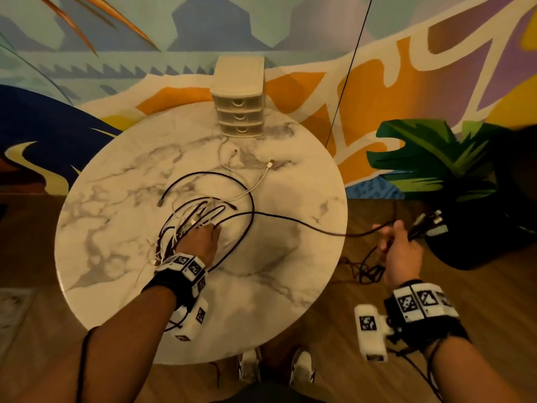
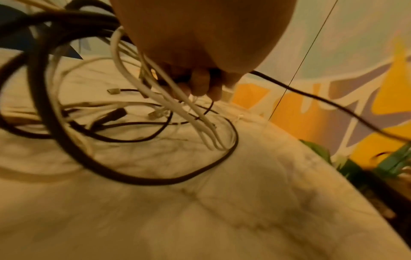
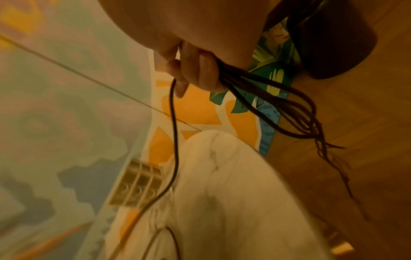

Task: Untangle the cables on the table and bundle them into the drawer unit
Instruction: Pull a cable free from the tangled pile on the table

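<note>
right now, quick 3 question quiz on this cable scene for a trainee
1. True or false: a drawer of the drawer unit is open.
2. Which hand holds the black cable out past the table edge: A left, B right?
3. Fill in: the left hand rests on the ___ of cables.

Key: 1 false, all three look closed. 2 B, the right hand grips it. 3 tangle.
</note>
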### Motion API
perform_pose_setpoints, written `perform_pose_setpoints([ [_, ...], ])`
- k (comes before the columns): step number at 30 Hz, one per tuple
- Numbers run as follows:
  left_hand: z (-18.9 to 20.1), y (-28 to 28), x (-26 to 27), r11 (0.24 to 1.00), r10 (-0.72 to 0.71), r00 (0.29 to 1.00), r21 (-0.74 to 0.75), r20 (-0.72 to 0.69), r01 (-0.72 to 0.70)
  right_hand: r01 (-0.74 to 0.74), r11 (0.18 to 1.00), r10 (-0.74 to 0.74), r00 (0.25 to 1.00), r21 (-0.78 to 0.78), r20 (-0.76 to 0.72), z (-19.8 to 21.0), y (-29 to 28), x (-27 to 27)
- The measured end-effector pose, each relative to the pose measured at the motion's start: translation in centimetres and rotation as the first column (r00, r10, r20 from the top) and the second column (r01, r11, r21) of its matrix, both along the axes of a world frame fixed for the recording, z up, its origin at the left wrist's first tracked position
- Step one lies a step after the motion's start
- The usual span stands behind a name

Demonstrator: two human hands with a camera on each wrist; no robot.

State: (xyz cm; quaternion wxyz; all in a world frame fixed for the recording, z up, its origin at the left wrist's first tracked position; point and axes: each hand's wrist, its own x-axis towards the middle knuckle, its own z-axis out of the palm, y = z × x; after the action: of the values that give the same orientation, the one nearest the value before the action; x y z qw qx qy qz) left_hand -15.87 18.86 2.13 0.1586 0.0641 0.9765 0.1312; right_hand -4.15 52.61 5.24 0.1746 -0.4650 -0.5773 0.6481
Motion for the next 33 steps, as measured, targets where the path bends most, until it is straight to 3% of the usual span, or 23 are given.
perform_pose_setpoints([
  [3, 1.0, 1.0, -0.5, 0.990, 0.082, 0.994, 0.117, -0.072, -0.073, -0.078, 0.984, 0.056, 0.989, 0.159, 0.138, -0.1, -2.6, 1.7],
  [6, 2.6, 2.6, -0.6, 0.970, 0.146, 0.980, 0.214, -0.136, -0.115, -0.258, 0.958, 0.251, 0.966, 0.128, 0.070, 0.6, -6.1, 1.4],
  [9, 4.1, 4.5, 1.2, 0.979, 0.065, 0.977, 0.202, -0.201, -0.024, -0.631, 0.776, 0.628, 0.774, 0.016, 0.080, 0.6, -10.2, 0.2],
  [11, 4.3, 5.6, 2.9, 0.987, -0.064, 0.977, 0.130, -0.203, 0.092, -0.711, 0.694, 0.716, 0.698, -0.113, 0.014, 0.3, -12.7, -1.2],
  [13, 4.1, 6.4, 4.9, 0.972, -0.207, 0.962, 0.075, -0.177, 0.223, -0.686, 0.699, 0.696, 0.718, -0.201, -0.030, 0.4, -14.2, -2.8],
  [16, 2.8, 6.4, 6.9, 0.937, -0.325, 0.928, 0.071, -0.184, 0.342, -0.670, 0.723, 0.678, 0.735, -0.169, -0.018, 0.5, -14.7, -4.4],
  [19, 1.0, 4.6, 6.5, 0.945, -0.299, 0.938, 0.083, -0.177, 0.317, -0.663, 0.745, 0.660, 0.749, -0.074, -0.059, 0.6, -14.7, -4.3],
  [23, 1.0, 0.8, 2.4, 0.943, -0.321, 0.855, -0.058, -0.406, 0.327, -0.563, 0.826, 0.552, 0.816, -0.019, -0.169, 2.3, -13.5, -4.5],
  [26, 2.2, -3.0, -1.5, 0.967, -0.254, 0.854, -0.131, -0.454, 0.218, -0.475, 0.879, 0.451, 0.854, -0.034, -0.259, 4.5, -11.2, -5.0],
  [28, 1.6, -4.9, -2.2, 0.965, -0.257, 0.869, -0.163, -0.422, 0.206, -0.454, 0.891, 0.430, 0.858, -0.021, -0.281, 5.2, -9.9, -4.8],
  [31, -0.5, -6.4, -1.3, 0.920, -0.347, 0.918, -0.258, -0.191, 0.294, -0.448, 0.894, 0.439, 0.867, 0.016, -0.236, 4.9, -9.4, -4.1],
  [33, -0.6, -6.9, -1.7, 0.952, -0.248, 0.962, -0.215, -0.115, 0.219, -0.437, 0.899, 0.433, 0.871, 0.035, -0.234, 4.7, -9.1, -3.8],
])
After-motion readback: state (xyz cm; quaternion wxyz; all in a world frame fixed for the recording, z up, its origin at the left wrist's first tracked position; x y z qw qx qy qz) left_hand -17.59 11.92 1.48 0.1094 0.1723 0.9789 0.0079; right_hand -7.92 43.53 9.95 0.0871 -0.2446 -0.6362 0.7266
